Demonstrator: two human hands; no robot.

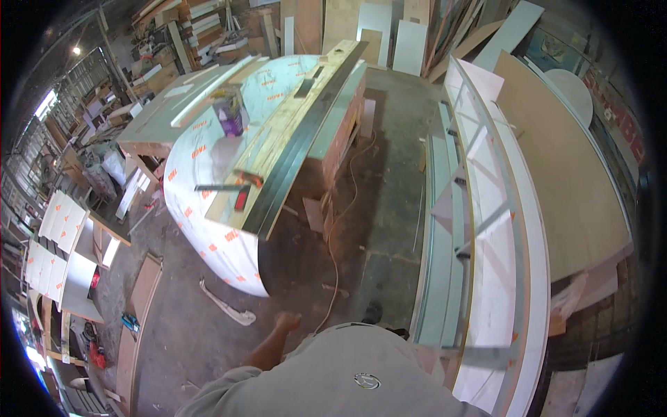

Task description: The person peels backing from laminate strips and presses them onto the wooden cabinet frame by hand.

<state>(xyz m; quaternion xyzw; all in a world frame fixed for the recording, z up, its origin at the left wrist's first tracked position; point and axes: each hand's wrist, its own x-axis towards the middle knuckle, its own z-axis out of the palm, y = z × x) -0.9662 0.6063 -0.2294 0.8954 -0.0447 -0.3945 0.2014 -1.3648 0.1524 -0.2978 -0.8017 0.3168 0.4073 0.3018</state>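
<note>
My left hand (287, 322) hangs low in front of my body over the floor, touching nothing that I can see; its fingers are too small and blurred to read. Hidden beside my body, my right hand does not show. Ahead stands a workbench (142, 132) with a large film-covered sheet (182, 163) curving down off its near side. Pale wood boards (260, 156) and a dark strip (295, 167) lie lengthwise on top. On the boards' near end rest a try square (221, 187) and an orange-and-black tool (249, 178). Farther back is a purple-labelled can (229, 118).
On my right runs a long white panelled frame (531, 236), close to my body, with a large brown board (566, 181) behind it. A cable (335, 264) trails across the floor. A curved pale piece (228, 306) and a long brown board (142, 299) lie on the left.
</note>
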